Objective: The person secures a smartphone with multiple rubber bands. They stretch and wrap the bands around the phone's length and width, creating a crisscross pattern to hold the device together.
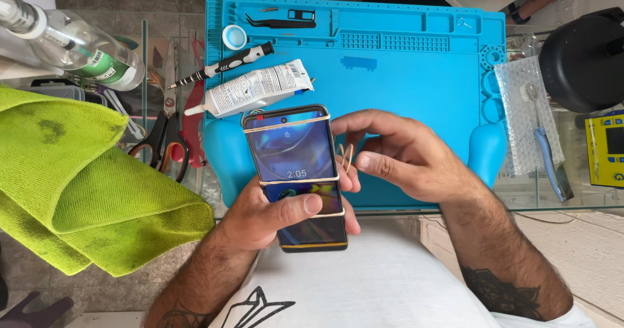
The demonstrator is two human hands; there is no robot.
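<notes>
Now my left hand [270, 214] clamps the phone [296, 175] from below, thumb pressed across the lit screen, holding it above the near edge of the blue mat [416, 88]. Three rubber bands already cross the phone: near the top, at the middle, and under my thumb. My right hand [406, 156] pinches a loose band [346, 157] between finger and thumb, just beside the phone's right edge.

To do this well, I judge, the left grip should stay firm and low so the phone does not tip, while the right hand opens the band wide enough to clear the corners and seats it flat, square to the sides, without twisting.

Containers: a clear bottle [71, 42] lies on its side at upper left; whether it holds liquid I cannot tell. A white glue tube [257, 88] rests on the mat, nozzle pointing left, its fill hidden. The mat's top tray holds black tweezers [279, 21]; a small round cap [234, 37] sits beside them. A green cloth [84, 185] lies left, scissors [166, 143] at its edge.
</notes>
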